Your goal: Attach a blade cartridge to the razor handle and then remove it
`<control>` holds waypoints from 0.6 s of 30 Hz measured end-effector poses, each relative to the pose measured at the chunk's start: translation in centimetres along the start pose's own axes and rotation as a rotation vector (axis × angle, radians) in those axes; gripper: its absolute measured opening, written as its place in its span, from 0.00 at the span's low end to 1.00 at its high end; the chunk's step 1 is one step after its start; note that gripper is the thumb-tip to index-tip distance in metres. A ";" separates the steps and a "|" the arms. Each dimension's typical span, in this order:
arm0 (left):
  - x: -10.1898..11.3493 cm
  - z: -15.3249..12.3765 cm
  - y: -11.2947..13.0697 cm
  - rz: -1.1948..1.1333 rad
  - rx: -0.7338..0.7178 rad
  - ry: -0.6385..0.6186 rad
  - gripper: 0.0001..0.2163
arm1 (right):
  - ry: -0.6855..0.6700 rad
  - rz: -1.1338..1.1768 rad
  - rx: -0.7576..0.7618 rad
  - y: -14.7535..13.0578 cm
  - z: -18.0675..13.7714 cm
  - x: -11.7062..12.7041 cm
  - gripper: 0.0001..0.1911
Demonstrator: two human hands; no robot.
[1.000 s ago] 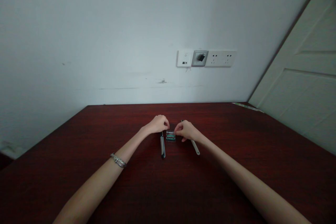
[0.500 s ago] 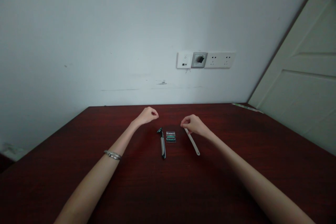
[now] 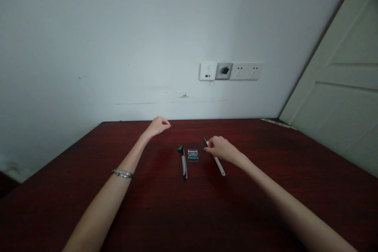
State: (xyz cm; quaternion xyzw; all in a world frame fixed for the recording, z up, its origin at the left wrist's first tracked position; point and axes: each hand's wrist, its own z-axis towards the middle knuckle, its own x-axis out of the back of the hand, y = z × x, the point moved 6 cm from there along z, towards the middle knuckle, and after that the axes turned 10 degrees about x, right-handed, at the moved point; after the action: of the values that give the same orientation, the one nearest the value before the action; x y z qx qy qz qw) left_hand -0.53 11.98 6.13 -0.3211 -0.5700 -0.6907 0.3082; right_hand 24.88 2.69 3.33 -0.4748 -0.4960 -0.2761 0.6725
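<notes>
Over the last second the two hands have parted. The left hand (image 3: 158,126) has drawn back from the middle toward the upper left and hangs over the far part of the worktop (image 3: 165,212), thumb and forefinger tips together with nothing visible between them. The right hand (image 3: 222,148) has shifted right, away from the blade-cartridge pack (image 3: 193,155), and its curled fingers lie across the upper part of a slim white stick (image 3: 219,165). The stick's dark tip, hidden by that hand half a second ago, now shows beyond it. Whether those fingers grip the stick or only hover over it, I cannot tell.

So the pack, just right of the frame's centre line, below mid-height, has no hand on it. The razor (image 3: 184,165) lies just left of it, its head, covered a second ago, now in plain view; neither seems to have been moved.

Counted: two hands, one razor, one pack, one white stick. The cartridges inside the pack are too small to number. The left wrist wears a silver bracelet (image 3: 122,173); one band or two is unclear. One black plug (image 3: 225,70) sits in the wall fittings at upper right.
</notes>
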 end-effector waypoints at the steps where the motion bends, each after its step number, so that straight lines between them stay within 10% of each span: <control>1: 0.1 -0.1 -0.1 0.002 0.012 0.008 0.11 | -0.041 0.023 0.033 -1.0 -0.6 -0.5 0.12; 18: -1.7 -3.9 -1.4 0.106 0.171 -0.080 0.09 | -0.005 -0.322 0.207 -11.2 -3.6 -5.0 0.20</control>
State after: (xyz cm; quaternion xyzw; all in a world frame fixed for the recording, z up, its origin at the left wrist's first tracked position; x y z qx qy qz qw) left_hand -0.95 8.44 3.41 -0.3506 -0.6211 -0.6088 0.3474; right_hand 15.13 -5.50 2.57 -0.3185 -0.5928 -0.3266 0.6637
